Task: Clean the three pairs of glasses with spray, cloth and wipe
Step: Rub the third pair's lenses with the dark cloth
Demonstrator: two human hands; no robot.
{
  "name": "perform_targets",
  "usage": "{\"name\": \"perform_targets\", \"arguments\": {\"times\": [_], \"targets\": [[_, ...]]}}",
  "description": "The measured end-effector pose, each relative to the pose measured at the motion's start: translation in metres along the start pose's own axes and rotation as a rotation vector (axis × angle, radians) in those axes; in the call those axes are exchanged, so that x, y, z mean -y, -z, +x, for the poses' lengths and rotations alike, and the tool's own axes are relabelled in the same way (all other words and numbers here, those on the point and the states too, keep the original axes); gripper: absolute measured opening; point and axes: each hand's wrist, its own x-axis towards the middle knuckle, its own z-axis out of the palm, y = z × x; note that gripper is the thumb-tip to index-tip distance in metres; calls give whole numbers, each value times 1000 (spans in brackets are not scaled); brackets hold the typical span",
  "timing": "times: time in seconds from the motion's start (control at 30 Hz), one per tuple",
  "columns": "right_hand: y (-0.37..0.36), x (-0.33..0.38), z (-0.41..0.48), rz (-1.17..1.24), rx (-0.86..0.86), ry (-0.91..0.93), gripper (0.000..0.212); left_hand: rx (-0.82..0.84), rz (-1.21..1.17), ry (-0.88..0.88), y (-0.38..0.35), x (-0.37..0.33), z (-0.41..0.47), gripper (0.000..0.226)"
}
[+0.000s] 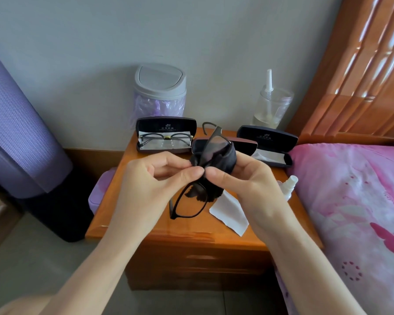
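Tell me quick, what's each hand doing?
Left hand: pinching the black glasses.
Right hand: gripping the black cloth around one lens.

Glossy varnished wood nightstand (146, 225); matt black cloth (225, 155) over plastic-framed glasses (188, 205); matt grey plastic bin (160, 84) at its 12 o'clock.

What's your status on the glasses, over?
Left hand, right hand both pinch black cloth. Cloth wrapped over one lens of black glasses, held above nightstand. Nothing blocking.
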Motion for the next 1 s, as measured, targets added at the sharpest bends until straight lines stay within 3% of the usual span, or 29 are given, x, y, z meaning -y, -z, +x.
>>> {"name": "perform_targets", "arguments": {"times": [0.13,0.3,0.53,0.83,1.0], "targets": [[-5,-1,3,45,-44,-1,36,12,81,-67,3,2,0,5],[-10,-2,7,32,-141,35,34,51,133,-95,1,3,-3,24],[-9,-5,9,34,-200,94,16,9,151,-98,-3,4,-3,24],[-6,-8,6,95,-59,-22,36,-16,63,-68,-2,7,-2,11],[-10,-5,6,82,-172,13,32,83,92,-96,-6,1,-5,7]]}}
